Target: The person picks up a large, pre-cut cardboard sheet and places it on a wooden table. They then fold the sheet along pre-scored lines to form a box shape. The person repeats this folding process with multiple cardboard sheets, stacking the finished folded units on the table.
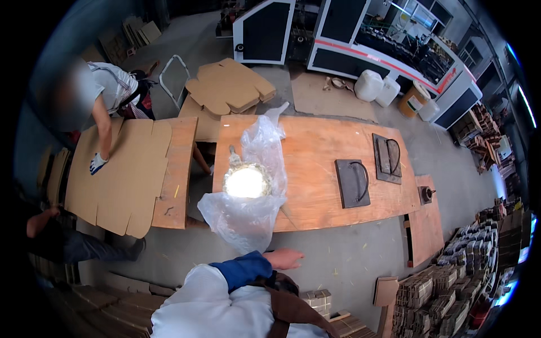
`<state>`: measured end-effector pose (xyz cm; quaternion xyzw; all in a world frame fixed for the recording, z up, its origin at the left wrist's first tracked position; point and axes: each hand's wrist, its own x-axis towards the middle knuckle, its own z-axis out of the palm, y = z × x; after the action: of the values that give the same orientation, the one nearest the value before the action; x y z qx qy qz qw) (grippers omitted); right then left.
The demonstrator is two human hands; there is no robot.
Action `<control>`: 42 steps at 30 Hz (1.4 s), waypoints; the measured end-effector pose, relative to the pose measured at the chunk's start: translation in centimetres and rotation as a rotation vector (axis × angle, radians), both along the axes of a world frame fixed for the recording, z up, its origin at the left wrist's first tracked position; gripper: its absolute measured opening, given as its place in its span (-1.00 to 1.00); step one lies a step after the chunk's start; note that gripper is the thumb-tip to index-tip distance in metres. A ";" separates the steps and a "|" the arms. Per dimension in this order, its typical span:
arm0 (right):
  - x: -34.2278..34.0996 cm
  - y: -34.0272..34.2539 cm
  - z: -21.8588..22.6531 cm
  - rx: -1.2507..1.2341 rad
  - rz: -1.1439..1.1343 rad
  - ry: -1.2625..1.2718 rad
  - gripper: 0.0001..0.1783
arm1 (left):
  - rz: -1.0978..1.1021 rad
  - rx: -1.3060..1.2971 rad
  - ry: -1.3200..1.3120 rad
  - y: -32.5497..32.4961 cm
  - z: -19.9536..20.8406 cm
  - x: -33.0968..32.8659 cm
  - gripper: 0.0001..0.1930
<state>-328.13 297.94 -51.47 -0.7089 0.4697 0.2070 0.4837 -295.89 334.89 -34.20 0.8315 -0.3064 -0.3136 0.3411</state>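
My left hand (pixel 284 259), below a blue sleeve cover (pixel 246 270), reaches across in front of my body, short of the table's near edge. Its fingers point right and look blurred; I see nothing in them. My right hand is out of view. Nearest to the left hand, a crumpled clear plastic sheet (pixel 239 219) hangs over the edge of the wooden table (pixel 315 169). On that sheet sits a round, overexposed white thing (pixel 246 182), with a flat-ended tool (pixel 234 156) by its rim. Two dark flat boards with curved handles, one nearer (pixel 346 183) and one farther (pixel 380 163), lie to the right.
At left, a person's gloved hand (pixel 98 163) presses on a large cardboard sheet (pixel 127 186); another person's leg (pixel 101 246) is nearer. Cut cardboard (pixel 225 87) is piled behind the table. Machinery (pixel 377 59) and white jugs (pixel 368 85) stand beyond. Bundled cardboard (pixel 431 287) fills the lower right.
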 end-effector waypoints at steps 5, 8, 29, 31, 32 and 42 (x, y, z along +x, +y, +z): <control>6.1 -5.0 1.8 0.032 -0.036 0.031 -0.63 | -0.030 0.032 -0.057 -6.8 -0.9 3.8 -0.58; 8.4 -7.6 1.2 0.053 -0.076 0.041 -0.62 | -0.127 0.102 -0.059 -10.6 -0.7 6.1 -0.60; 31.1 -48.0 8.2 0.276 -0.361 -0.292 -0.76 | -0.086 0.127 0.048 -54.7 2.8 22.3 -0.55; 34.8 -50.4 8.4 0.318 -0.340 -0.307 -0.78 | -0.016 0.120 0.074 -57.1 2.2 25.1 -0.56; 36.9 -50.8 9.1 0.333 -0.300 -0.290 -0.78 | 0.041 0.144 0.098 -57.5 2.0 26.5 -0.56; 53.4 -65.7 22.5 0.233 -0.088 -0.590 -0.85 | 0.017 -0.271 -0.007 -77.9 2.8 41.8 -0.65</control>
<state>-274.72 232.21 -28.94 -0.6573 0.3126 0.0235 0.6854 -254.09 257.00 -31.39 0.7816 -0.3400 -0.2635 0.4517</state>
